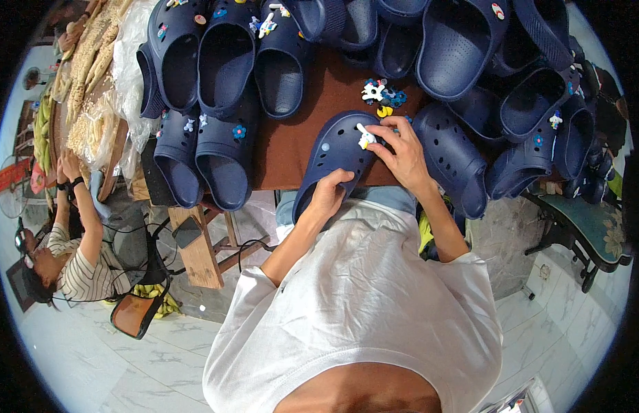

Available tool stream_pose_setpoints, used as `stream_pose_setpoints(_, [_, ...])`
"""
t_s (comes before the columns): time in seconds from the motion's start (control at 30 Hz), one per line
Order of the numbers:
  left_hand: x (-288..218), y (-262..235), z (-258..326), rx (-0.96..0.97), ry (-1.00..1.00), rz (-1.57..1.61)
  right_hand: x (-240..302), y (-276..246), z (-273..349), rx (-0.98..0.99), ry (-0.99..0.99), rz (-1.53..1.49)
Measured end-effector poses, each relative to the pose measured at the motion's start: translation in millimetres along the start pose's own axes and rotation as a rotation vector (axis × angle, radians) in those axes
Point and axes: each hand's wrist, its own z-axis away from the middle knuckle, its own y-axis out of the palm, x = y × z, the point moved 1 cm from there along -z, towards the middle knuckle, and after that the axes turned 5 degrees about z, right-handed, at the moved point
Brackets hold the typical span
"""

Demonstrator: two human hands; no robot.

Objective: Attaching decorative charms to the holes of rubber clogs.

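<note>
Both hands are busy in the head view: the left hand (327,195) curls around one navy clog (341,143) near its opening, thumb on top; the right hand (404,155) pinches one white charm (365,136) at its upper, fingertips nearly together. A brown cloth (281,155) covers the table. White marbled tiles (539,330) line the room; one co-worker (85,272) is at left, one green-seated chair (582,228) at right. Surrounding clogs (457,48) overlap too much to count. The held clog, at the table's near edge, points toe away and rightward, its long axis slanting.
</note>
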Motion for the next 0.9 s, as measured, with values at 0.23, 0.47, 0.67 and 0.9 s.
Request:
stream_pose_setpoints(0.23, [0, -4, -2, -0.023, 0.005, 0.038, -18, -21, 5, -0.211, 0.138, 0.039])
stream_pose_setpoints(0.47, [-10, 9, 0, 0.048, 0.082, 0.199, -30, -31, 22, -0.138, 0.232, 0.112])
stream_pose_setpoints(0.67, [-15, 19, 7, 0.045, 0.109, 0.244, -23, 2, 25, 0.035, 0.221, 0.284])
stream_pose_setpoints(0.9, [-9, 9, 2, 0.037, 0.093, 0.242, -15, 17, 31, 0.051, 0.162, 0.336])
